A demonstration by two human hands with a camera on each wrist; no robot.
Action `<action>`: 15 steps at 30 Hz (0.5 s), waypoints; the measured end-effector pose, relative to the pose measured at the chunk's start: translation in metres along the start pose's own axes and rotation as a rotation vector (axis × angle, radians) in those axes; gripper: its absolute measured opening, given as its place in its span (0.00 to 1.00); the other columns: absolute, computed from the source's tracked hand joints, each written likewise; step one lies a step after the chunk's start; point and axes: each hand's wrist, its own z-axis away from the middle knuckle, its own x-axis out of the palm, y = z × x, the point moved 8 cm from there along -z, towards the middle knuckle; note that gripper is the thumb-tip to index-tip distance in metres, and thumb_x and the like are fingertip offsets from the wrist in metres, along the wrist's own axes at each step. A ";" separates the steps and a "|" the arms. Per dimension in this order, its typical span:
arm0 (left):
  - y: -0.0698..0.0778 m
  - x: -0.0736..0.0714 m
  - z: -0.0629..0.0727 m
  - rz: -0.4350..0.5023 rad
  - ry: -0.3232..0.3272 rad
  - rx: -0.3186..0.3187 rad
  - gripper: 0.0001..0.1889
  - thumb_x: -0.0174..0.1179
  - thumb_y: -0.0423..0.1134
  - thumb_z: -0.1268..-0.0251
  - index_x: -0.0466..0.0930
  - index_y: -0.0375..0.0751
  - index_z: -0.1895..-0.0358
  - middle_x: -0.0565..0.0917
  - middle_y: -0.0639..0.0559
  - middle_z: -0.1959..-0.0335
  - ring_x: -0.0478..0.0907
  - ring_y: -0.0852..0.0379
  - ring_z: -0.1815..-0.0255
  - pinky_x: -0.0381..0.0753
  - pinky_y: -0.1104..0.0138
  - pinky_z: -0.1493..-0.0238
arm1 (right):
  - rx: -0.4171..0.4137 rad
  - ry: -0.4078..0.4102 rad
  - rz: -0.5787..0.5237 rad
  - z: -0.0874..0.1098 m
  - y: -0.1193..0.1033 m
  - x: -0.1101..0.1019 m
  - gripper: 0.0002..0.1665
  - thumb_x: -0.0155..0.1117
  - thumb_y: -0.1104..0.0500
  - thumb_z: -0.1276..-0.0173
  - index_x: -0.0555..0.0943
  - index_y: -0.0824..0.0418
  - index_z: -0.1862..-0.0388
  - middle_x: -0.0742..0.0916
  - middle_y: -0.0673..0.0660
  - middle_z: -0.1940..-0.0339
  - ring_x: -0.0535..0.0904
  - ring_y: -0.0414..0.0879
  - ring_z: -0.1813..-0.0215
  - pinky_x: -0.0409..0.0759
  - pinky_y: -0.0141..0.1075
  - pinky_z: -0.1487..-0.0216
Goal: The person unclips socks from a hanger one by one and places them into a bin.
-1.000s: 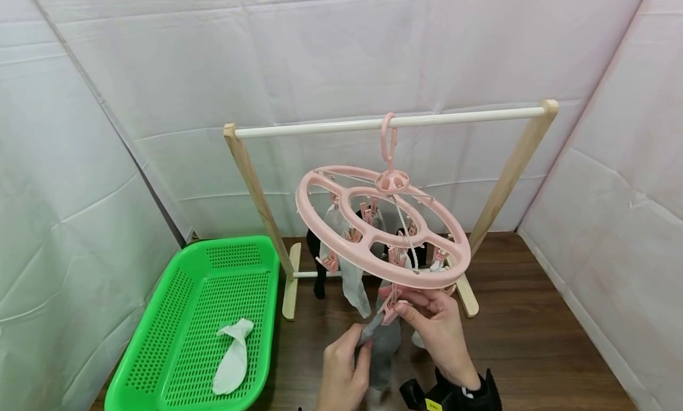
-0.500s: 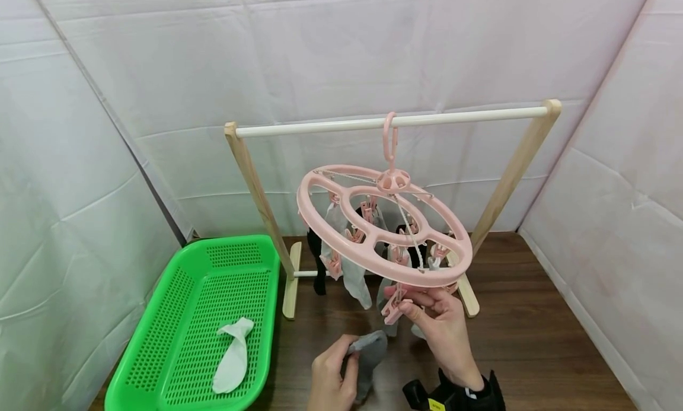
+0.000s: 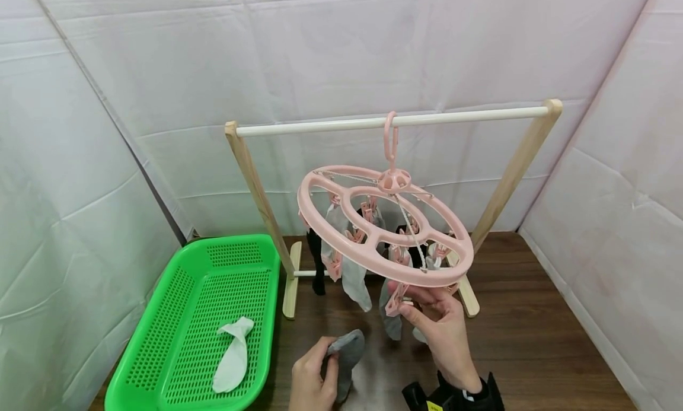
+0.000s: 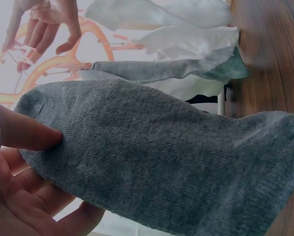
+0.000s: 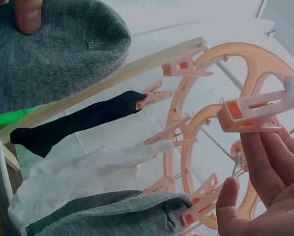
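My left hand pinches a grey sock between thumb and fingers, low in front of the hanger. In the left wrist view this sock spreads wide across the picture, its toe end under the thumb. At the front rim of the pink oval sock hanger, my right hand holds a pink clothes peg. No sock is in this peg in the right wrist view. A grey sock, a white sock and a black sock hang from other pegs.
The hanger hooks over the white rail of a wooden stand. A green basket stands at the left on the brown table, with a white sock inside. White cloth walls enclose the space.
The left hand has drawn the grey sock away from the peg, down and to the left. The right hand stays at the peg, and the hanger has shifted slightly to the right.
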 end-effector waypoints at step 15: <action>-0.005 -0.012 -0.001 -0.016 0.034 -0.010 0.17 0.65 0.17 0.55 0.81 0.42 0.64 0.85 0.53 0.69 0.83 0.59 0.70 0.79 0.71 0.71 | 0.028 0.049 0.032 0.006 0.006 -0.002 0.27 0.58 0.78 0.36 0.71 0.69 0.37 0.82 0.59 0.46 0.79 0.47 0.47 0.75 0.35 0.48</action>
